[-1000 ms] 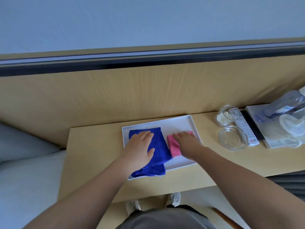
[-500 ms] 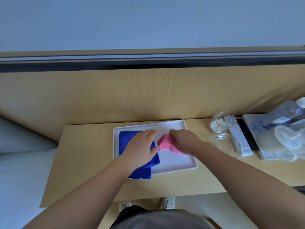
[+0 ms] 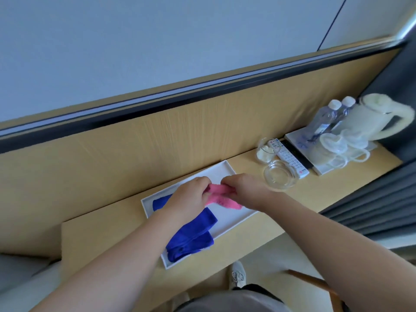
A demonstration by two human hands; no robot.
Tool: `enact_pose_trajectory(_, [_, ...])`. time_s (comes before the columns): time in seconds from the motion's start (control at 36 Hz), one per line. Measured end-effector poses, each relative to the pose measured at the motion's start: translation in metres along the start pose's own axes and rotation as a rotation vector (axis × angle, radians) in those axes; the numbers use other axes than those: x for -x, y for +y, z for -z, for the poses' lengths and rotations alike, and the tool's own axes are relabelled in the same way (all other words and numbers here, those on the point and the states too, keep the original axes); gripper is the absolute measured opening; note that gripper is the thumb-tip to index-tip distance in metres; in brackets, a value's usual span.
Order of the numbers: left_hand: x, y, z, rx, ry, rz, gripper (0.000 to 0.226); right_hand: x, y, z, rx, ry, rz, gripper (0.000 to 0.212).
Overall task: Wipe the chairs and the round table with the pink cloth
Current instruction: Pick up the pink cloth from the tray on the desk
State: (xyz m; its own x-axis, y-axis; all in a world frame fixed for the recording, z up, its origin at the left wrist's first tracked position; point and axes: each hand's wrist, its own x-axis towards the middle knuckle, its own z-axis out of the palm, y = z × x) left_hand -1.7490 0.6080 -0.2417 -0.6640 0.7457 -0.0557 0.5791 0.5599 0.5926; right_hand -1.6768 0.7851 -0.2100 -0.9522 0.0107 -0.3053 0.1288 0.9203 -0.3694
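The left hand and right hand are each pinching an end of the pink cloth, holding it bunched just above the white tray. A blue cloth is lying along the tray's left end. A glass dish is sitting just right of the tray.

Ends of pink cloth buried in left hand and right hand above white tray, blue cloth on tray part-covered by left forearm, kettle far right of tray blurred, remote buttons unreadable
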Motion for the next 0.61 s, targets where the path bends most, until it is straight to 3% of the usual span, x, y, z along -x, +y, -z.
enact_pose_trajectory(0.33, [0.011,0.009,-0.002,0.092,-0.152,-0.256,0.013,0.075,0.0,-0.027,-0.26,0.129,-0.376,0.013])
enact_pose_trajectory(0.61, [0.013,0.077,-0.041,0.115,-0.333,-0.47,0.012,0.167,0.022,-0.043,-0.174,0.183,-0.631,0.012])
